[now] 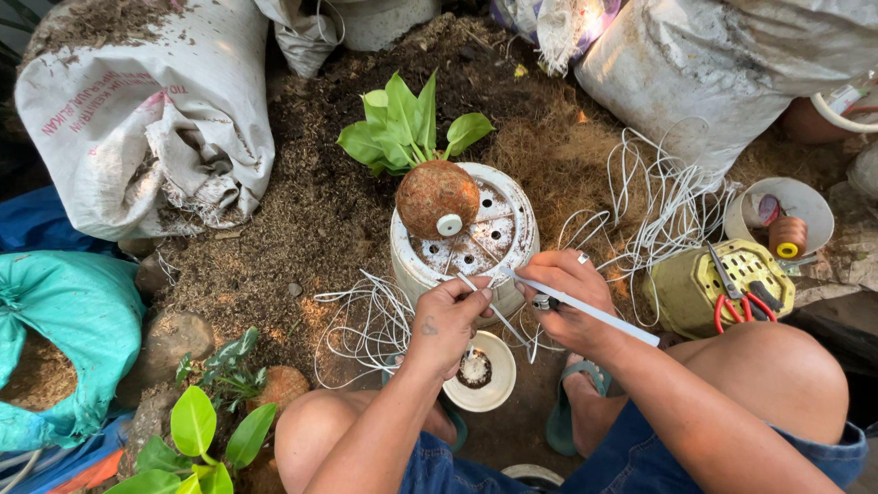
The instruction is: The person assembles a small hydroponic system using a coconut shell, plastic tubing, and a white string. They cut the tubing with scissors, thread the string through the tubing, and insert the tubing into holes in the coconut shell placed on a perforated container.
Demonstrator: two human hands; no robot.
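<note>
I am looking down at two bare hands over a white upside-down pot (498, 240) sitting on the dirt ground. A round brown moss ball (436, 197) with a green leafy plant (402, 128) is resting on top of the pot, and a small white spool (449, 224) is lying against the ball.

My left hand (448, 320) is pinching a thin white wire (480, 285) near the pot's edge, so its grip is narrow and closed on the wire. My right hand (567, 293) is wrapping around a long white stick (585, 311) that is pointing out over my knee; its grip is closed on the stick. The two hands are close together, just in front of the pot.

I think I am getting the wire ready to tie around the moss ball. The ball is sitting untied, just beyond my hands. The next move is calling for a steady pull on the wire and a careful reach up to the ball, without tipping it off the pot.

More white wire (366, 320) is lying in loose loops on the ground. A small white dish (480, 370) is sitting between my feet. Red scissors (741, 306) are resting on a yellow basket (704, 284) at my right, and big sacks (146, 110) of soil are standing around
</note>
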